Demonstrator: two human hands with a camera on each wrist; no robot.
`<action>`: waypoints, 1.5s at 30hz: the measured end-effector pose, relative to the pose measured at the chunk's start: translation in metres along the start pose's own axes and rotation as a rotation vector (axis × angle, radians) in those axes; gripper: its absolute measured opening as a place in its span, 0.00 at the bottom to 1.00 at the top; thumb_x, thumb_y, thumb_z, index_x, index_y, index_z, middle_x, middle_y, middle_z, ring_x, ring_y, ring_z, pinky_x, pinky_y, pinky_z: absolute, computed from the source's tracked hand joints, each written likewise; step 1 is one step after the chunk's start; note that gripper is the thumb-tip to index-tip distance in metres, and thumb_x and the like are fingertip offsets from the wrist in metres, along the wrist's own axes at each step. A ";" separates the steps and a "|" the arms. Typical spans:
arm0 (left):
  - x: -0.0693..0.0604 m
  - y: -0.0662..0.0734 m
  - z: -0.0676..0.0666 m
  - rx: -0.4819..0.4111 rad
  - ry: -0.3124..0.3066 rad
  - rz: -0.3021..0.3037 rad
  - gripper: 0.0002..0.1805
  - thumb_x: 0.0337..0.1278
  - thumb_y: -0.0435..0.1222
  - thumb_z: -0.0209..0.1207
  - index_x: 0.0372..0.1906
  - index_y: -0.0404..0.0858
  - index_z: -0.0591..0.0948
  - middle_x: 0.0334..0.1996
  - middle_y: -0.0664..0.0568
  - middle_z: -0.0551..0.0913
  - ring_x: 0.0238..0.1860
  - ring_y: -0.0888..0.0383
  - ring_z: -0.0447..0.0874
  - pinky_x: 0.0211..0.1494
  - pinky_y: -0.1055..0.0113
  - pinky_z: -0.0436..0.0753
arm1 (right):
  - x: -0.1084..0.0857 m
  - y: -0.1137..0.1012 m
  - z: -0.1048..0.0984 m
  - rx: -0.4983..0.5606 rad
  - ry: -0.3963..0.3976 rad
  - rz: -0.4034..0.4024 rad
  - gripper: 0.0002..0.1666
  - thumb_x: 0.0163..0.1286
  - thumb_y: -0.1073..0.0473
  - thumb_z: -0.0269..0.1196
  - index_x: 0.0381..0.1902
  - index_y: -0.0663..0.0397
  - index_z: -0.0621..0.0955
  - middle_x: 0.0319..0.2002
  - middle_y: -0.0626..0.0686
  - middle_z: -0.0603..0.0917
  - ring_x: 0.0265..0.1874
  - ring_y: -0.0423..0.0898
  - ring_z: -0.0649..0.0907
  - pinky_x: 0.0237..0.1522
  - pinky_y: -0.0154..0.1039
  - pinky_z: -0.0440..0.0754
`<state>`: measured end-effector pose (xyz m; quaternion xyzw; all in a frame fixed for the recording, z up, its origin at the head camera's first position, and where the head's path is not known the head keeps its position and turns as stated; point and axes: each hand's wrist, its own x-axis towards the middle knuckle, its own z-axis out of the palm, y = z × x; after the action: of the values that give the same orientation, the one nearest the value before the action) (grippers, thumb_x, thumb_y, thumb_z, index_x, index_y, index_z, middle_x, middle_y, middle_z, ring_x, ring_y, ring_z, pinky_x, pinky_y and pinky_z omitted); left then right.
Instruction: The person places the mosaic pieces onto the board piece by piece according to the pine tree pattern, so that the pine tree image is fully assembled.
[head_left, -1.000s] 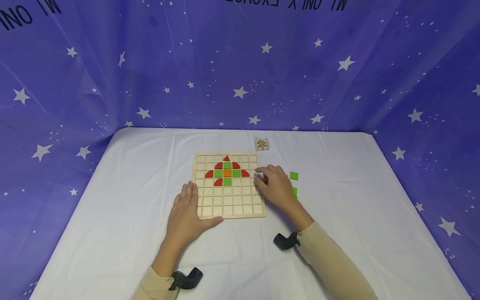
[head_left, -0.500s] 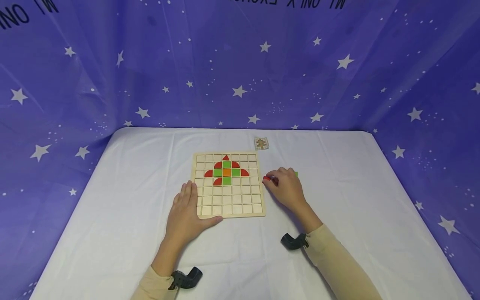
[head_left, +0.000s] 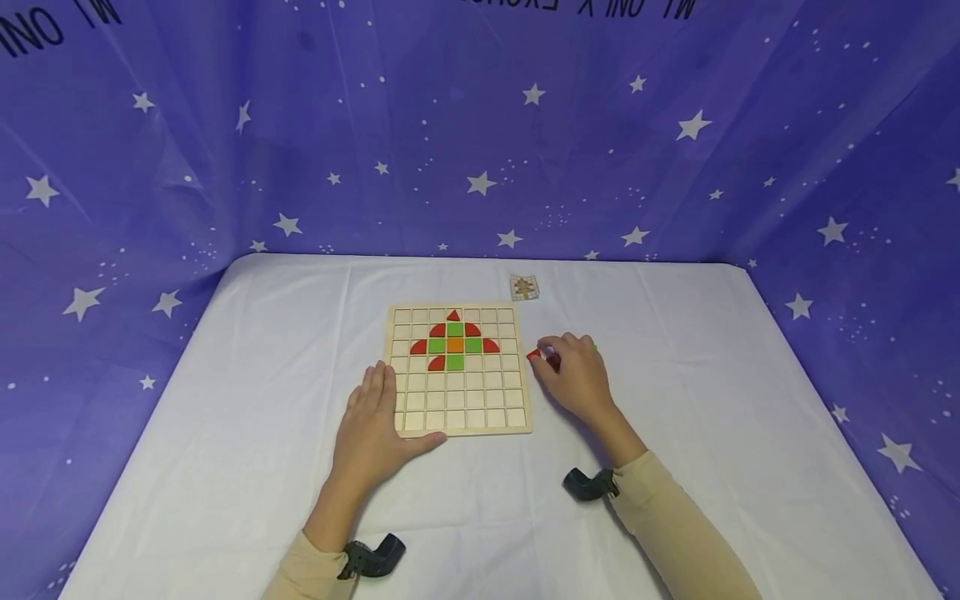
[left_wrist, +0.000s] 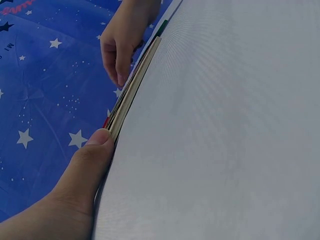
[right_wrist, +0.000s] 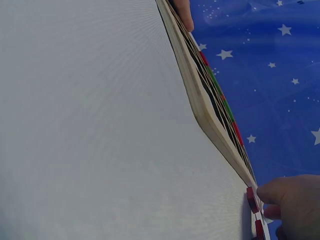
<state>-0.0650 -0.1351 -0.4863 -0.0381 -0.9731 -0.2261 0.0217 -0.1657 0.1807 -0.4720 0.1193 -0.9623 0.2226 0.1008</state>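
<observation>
A square wooden grid board [head_left: 480, 400] lies on the table, with red, green and orange tiles set in its upper cells. My left hand [head_left: 367, 442] rests at its lower left corner, fingers straight along the left edge and thumb along the front edge. In the left wrist view the thumb [left_wrist: 102, 137] touches the board's rim. Just right of the board, my right hand [head_left: 576, 379] pinches a small red tile [head_left: 533, 354] between thumb and forefinger. The right wrist view shows that red tile [right_wrist: 252, 200] at the thumb tip, with another red tile [right_wrist: 259, 230] nearby.
A small card with a brown tree pattern [head_left: 524, 287] lies behind the board's right corner. A sliver of a green tile [head_left: 596, 347] shows behind my right hand, which hides whatever else is there. A blue starry cloth [head_left: 480, 125] hangs beyond the white-covered table [head_left: 262, 358].
My right hand has moved right, off the board's edge, and a red tile has come into view at its fingertips, then tilted slightly. The left hand and the board's tiles have stayed put.
</observation>
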 end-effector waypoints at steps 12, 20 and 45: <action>0.001 0.000 0.000 -0.002 -0.005 -0.005 0.76 0.33 0.81 0.57 0.78 0.31 0.49 0.80 0.39 0.46 0.81 0.42 0.42 0.81 0.48 0.51 | 0.001 0.000 -0.002 0.005 -0.013 -0.024 0.14 0.62 0.52 0.67 0.44 0.50 0.88 0.26 0.47 0.77 0.28 0.48 0.69 0.28 0.38 0.64; 0.000 0.001 -0.001 -0.016 -0.012 -0.006 0.75 0.34 0.79 0.59 0.79 0.31 0.48 0.80 0.39 0.45 0.81 0.42 0.41 0.81 0.47 0.50 | 0.002 -0.002 0.000 0.005 -0.057 -0.026 0.17 0.65 0.50 0.69 0.47 0.52 0.87 0.29 0.48 0.78 0.31 0.47 0.69 0.31 0.37 0.65; 0.000 -0.001 0.000 -0.010 -0.011 -0.002 0.76 0.34 0.81 0.57 0.79 0.32 0.47 0.80 0.39 0.45 0.81 0.42 0.42 0.81 0.47 0.51 | 0.010 -0.064 0.019 0.081 -0.194 -0.153 0.19 0.69 0.46 0.65 0.52 0.49 0.84 0.29 0.44 0.73 0.34 0.43 0.70 0.31 0.35 0.68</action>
<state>-0.0656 -0.1358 -0.4867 -0.0385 -0.9722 -0.2306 0.0160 -0.1608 0.1145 -0.4605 0.2173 -0.9459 0.2404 0.0191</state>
